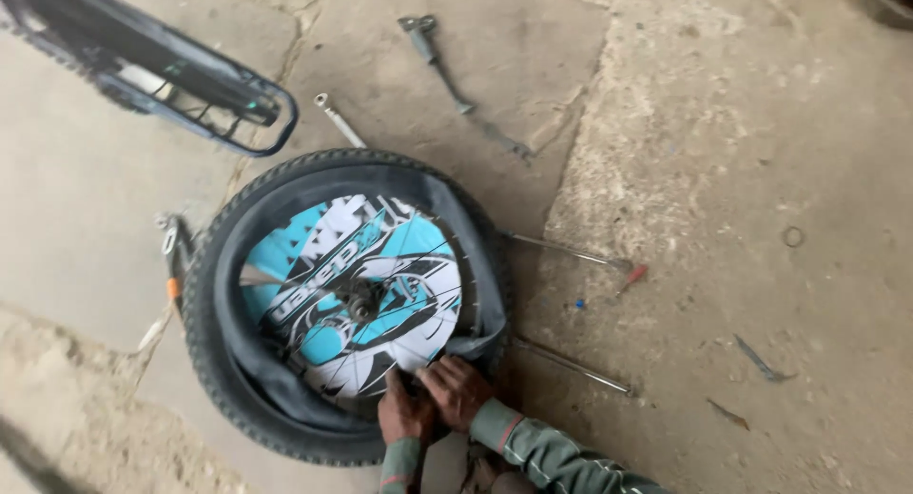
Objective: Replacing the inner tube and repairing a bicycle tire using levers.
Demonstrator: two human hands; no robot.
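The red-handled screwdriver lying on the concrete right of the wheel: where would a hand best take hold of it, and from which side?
Grip the red-handled screwdriver by its red handle, the thickest part, at the end pointing up and right. Come from above: it lies flat on the concrete floor, apart from the thin metal rod beside it, with bare floor around the handle.

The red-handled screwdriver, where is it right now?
In the head view, the red-handled screwdriver lies on the concrete floor right of the bicycle wheel, beside the end of a thin metal rod.

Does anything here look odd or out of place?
Yes: the black inner tube bulges loose out of the tyre around the wheel, where both hands press at its lower edge. Tools lie scattered on the cracked floor.
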